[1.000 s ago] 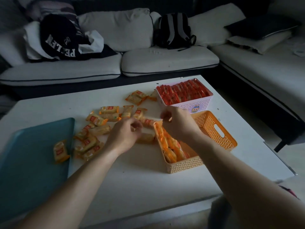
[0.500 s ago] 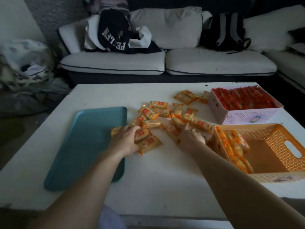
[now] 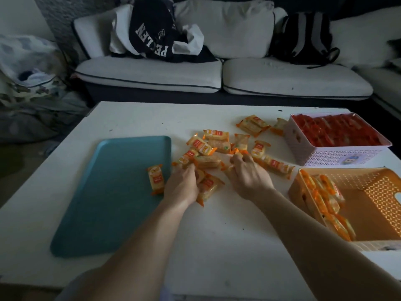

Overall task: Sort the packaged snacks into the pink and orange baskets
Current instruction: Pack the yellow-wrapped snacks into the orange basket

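- We look down at a white table [image 3: 217, 235], our two bare arms reaching forward.
- Our left hand [image 3: 184, 187] lies palm down on yellow-orange snack packets [image 3: 208, 185], fingers curled over them; we cannot tell whether it grips any.
- Our right hand [image 3: 249, 177] rests beside it, fingertips pinched around the crinkled end of one packet [image 3: 236, 154].
- More loose packets [image 3: 217, 140] lie scattered beyond both hands.
- One single packet [image 3: 155, 179] lies on the right edge of a teal tray [image 3: 108, 192] at left.
- The pink basket [image 3: 338, 155], far right, is filled with red packets [image 3: 334, 131].
- The orange basket [image 3: 373, 192], nearer us, holds a row of yellow-orange packets [image 3: 327, 200] along its left wall.
- A pale sofa [image 3: 217, 77] stands behind the table.
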